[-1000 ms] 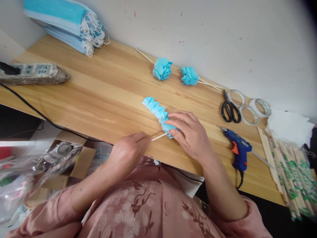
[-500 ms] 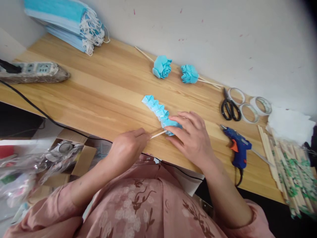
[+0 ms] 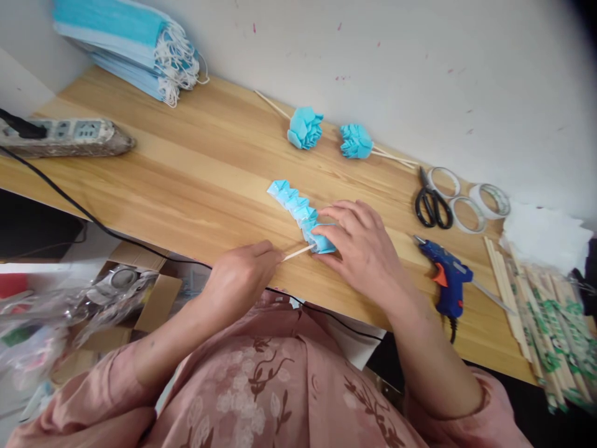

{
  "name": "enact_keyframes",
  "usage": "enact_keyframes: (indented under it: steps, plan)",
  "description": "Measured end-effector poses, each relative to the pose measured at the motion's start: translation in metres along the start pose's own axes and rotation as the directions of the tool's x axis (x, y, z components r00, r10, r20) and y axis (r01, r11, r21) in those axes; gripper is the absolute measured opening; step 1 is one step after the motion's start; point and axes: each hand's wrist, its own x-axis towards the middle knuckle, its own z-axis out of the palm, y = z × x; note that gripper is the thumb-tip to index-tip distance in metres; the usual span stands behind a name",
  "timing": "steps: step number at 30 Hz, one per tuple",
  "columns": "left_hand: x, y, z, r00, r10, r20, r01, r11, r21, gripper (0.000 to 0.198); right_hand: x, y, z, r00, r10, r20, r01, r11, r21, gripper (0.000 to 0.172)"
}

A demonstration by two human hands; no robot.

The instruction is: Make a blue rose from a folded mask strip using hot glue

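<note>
One blue strip [image 3: 303,212] has two hands at it, a left hand [image 3: 245,274] and a right hand [image 3: 364,252], and one stick [image 3: 299,252]. Beyond the strip lie two flowers [image 3: 305,128]; to its right, one scissors [image 3: 430,188], three rolls [image 3: 476,200], one glue gun [image 3: 450,280]; to its left, one power strip [image 3: 72,130].

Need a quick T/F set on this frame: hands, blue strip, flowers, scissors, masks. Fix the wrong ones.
1. The left hand holds a thin stick. True.
2. The right hand grips the glue gun. False: it is on the folded blue strip.
3. The scissors lie beside the tape rolls. True.
4. The mask stack is at the picture's right. False: it is at the upper left.
5. Two blue flowers lie near the wall. True.
</note>
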Motion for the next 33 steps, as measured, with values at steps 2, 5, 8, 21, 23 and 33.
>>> enact_keyframes:
  steps: [2, 5, 8, 21, 23, 33]
  plan:
    - [-0.001, 0.001, -0.001, 1.000, -0.002, -0.003, 0.002, 0.999, 0.033, 0.030, 0.003, 0.001, -0.002, 1.000, -0.014, 0.018, 0.014, 1.000, 0.008, 0.023]
    - [-0.001, 0.006, -0.003, 0.999, -0.010, -0.031, 0.013, 0.994, 0.107, 0.030, 0.007, 0.002, -0.004, 0.999, -0.023, 0.039, 0.022, 0.999, 0.024, 0.020]
    - [-0.001, 0.012, -0.004, 0.995, -0.025, -0.096, 0.041, 0.986, 0.163, 0.026, 0.010, 0.003, -0.005, 0.998, -0.029, 0.059, 0.027, 0.999, 0.038, 0.019]
    - [-0.001, 0.015, 0.002, 0.973, 0.074, -0.218, -0.051, 0.993, 0.110, 0.025, 0.018, 0.005, -0.011, 0.984, -0.012, 0.177, -0.006, 0.995, 0.101, 0.024]
    - [-0.002, 0.015, 0.001, 0.978, 0.071, -0.196, -0.051, 0.993, 0.102, 0.026, 0.018, 0.007, -0.011, 0.982, -0.011, 0.191, -0.014, 0.992, 0.126, 0.028]
    - [-0.002, 0.009, 0.001, 0.996, -0.007, -0.085, 0.014, 0.996, 0.083, 0.032, -0.011, 0.015, -0.015, 0.969, 0.198, -0.148, -0.139, 0.931, 0.337, 0.040]
